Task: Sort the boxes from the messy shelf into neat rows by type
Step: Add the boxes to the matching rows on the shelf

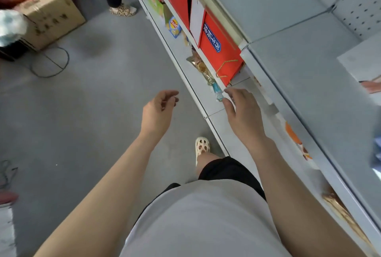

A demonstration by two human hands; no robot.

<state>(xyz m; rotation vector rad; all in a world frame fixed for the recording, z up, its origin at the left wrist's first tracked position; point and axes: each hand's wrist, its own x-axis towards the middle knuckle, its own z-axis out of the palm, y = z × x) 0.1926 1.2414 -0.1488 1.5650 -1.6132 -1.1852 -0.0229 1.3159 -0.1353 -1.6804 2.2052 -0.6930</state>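
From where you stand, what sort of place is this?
Probably a small shop aisle: grey metal shelving, red gift boxes and snack packets on the shelves, a cardboard carton on the floor.

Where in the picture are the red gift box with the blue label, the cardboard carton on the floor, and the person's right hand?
red gift box (221, 60): head view, on its red face below the label.
cardboard carton (51, 17): head view, on its side panel.
right hand (242, 110): head view, on its back.

Bare forearms, grey shirt (206, 219), black shorts (233, 172) — cream perforated clog (202, 147).
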